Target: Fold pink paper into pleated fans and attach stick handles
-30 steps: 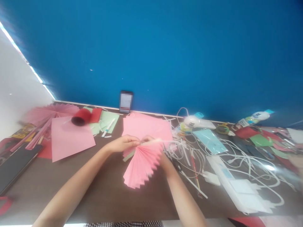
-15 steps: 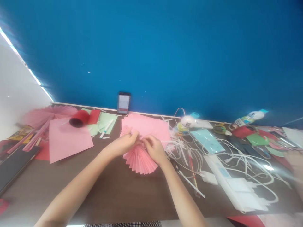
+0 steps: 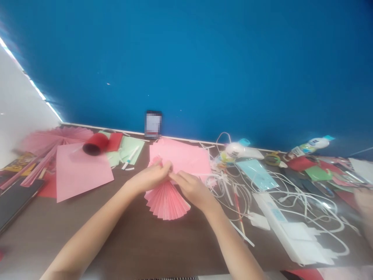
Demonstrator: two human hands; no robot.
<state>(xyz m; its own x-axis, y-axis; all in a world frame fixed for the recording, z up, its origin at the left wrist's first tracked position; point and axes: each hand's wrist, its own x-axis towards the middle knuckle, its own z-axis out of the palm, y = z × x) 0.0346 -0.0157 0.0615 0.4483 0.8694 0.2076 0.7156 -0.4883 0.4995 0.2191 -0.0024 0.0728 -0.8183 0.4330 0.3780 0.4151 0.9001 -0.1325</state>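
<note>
A pink pleated paper fan [image 3: 166,200] lies spread toward me on the brown table [image 3: 136,241], in front of a flat pink paper sheet [image 3: 182,157]. My left hand [image 3: 151,178] pinches the fan's gathered top from the left. My right hand [image 3: 194,189] rests on the fan's right side, its fingertips pressed against the same gathered point. Both hands are closed on the fan.
A second pink sheet [image 3: 78,171], a red roll [image 3: 94,146] and a large pink fan [image 3: 49,142] lie at the left. White cables [image 3: 291,194], a power strip [image 3: 291,229], a glue gun [image 3: 241,149] and a bottle [image 3: 311,146] crowd the right. A phone [image 3: 153,124] leans on the blue wall. Another person's hand [image 3: 365,200] shows at the right edge.
The fan, held up and spread a second ago, has come down onto the table. My right hand moved from behind it to its right side, beside my left hand.
</note>
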